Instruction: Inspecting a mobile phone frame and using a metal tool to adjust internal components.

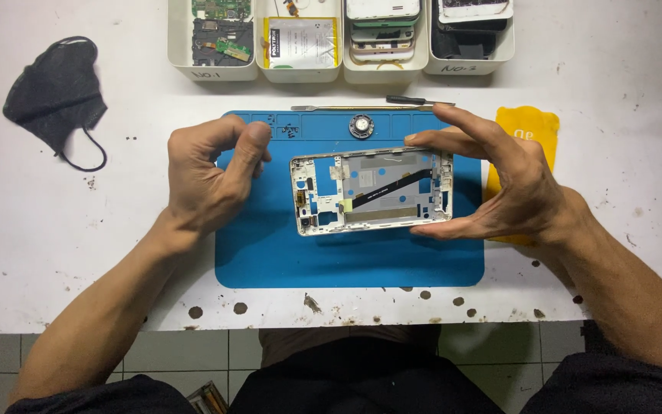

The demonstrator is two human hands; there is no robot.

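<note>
My right hand [499, 180] holds a white phone frame [371, 190] by its right end, thumb below and fingers above, over a blue work mat [346, 257]. The frame lies open side up, showing a silver plate with a black flex strip across it. My left hand [208, 172] hovers just left of the frame with its fingers curled in and thumb pressed to the forefinger; whether it pinches something small I cannot tell. A small round metal part [361, 126] rests on the mat's far edge.
Several white bins [212, 70] with circuit boards, a battery and phone shells line the far edge of the white table [78, 230]. A metal spudger [331, 108] and a black-handled screwdriver [411, 100] lie behind the mat. A black face mask [57, 88] lies far left, a yellow pad [534, 126] right.
</note>
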